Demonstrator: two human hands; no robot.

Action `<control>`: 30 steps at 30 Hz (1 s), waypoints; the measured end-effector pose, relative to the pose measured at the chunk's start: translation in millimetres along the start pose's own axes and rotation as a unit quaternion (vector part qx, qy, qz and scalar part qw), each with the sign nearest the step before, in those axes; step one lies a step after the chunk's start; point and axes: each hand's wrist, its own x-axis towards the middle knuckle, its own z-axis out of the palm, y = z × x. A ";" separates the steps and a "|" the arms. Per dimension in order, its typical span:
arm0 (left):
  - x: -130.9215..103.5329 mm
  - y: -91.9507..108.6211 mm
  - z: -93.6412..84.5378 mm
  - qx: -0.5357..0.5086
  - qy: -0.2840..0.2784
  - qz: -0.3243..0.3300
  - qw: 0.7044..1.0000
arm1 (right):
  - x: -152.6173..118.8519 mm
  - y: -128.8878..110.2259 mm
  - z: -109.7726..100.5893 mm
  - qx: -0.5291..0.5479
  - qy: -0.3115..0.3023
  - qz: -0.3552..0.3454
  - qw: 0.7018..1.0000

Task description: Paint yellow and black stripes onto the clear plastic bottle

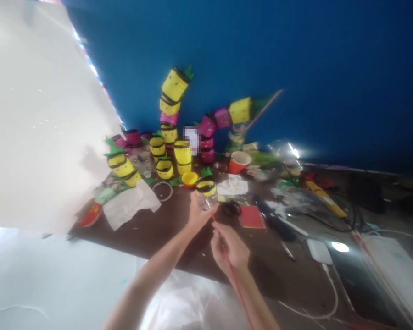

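My left hand (198, 211) is wrapped round a clear plastic cup (206, 200) near the table's front edge. Just behind the cup's rim, and seeming to touch it, is a yellow cup with a black band and green leaves (205, 187). Fingers of my right hand (229, 245) pinch a thin red stick (231, 268), whose tip reaches the clear cup. The picture is blurred, so exact contact at the tip cannot be made out. A small yellow bowl (189, 179) stands behind my left hand.
Stacks of yellow cups (183, 158) and magenta cups (207, 144) stand at the back by the blue wall. White paper (132, 204) lies left, beside a clear ring (163, 191). Rightward are black scissors (231, 209), a red square (252, 217), a yellow tool (326, 199) and cables.
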 end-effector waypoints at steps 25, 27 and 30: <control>-1.8 11.1 0.4 -0.006 0.022 -0.026 0.999 | 3.1 -6.9 -12.5 0.008 -0.012 0.012 1.000; -2.4 10.2 -0.4 -0.003 0.013 -0.027 1.000 | 3.6 -8.0 -15.5 0.018 -0.003 0.008 1.000; -3.3 9.2 -1.7 -0.004 -0.007 -0.011 1.000 | 3.7 -8.1 -16.9 0.035 0.006 0.003 0.999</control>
